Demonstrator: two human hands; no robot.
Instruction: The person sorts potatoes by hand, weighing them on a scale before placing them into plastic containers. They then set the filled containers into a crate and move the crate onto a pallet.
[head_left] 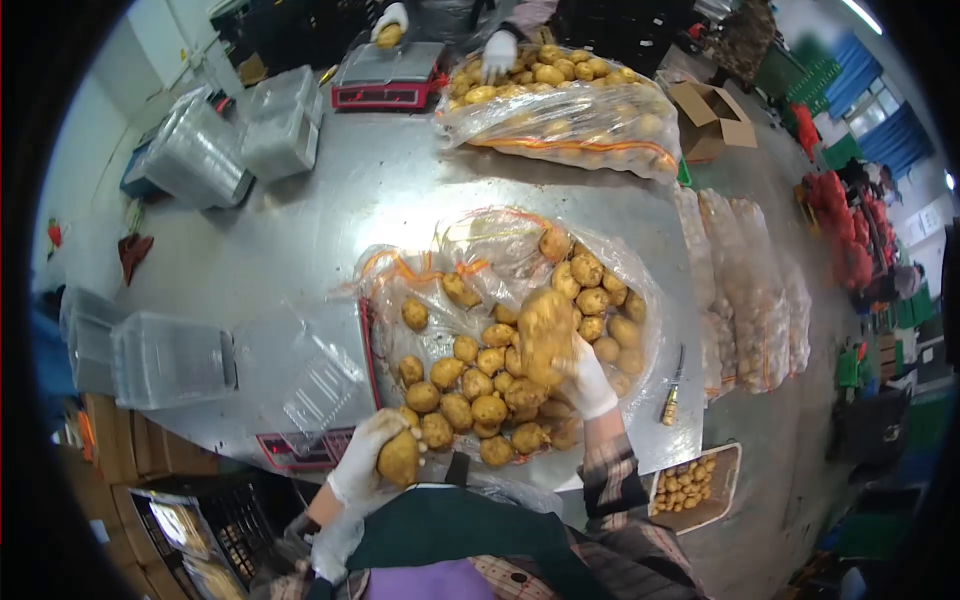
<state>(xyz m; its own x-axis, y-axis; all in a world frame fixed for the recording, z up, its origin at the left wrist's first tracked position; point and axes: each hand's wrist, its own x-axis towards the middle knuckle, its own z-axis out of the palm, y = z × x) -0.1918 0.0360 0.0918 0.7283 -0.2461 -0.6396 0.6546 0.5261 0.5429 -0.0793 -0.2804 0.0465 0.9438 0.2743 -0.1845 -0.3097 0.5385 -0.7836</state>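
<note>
My left hand (368, 456), in a white glove, is closed around a potato (398, 459) at the front edge of the metal table (330, 215). Over the open plastic bag of potatoes (480, 385), my right hand (590, 382), also gloved, holds a large potato (547, 335), blurred by motion; my fingers are partly hidden behind it. Many loose potatoes lie on the clear plastic beneath both hands. Beside my left hand is a red-edged scale (300, 449) with a clear plastic tray (318, 385) on it.
A knife (673, 392) lies at the table's right side. Across the table, a co-worker's gloved hands (498, 55) are near a second potato bag (570, 125) and scale (385, 92). Plastic bins (175, 360) stand left; a potato basket (735, 480) and full sacks (745, 290) stand right.
</note>
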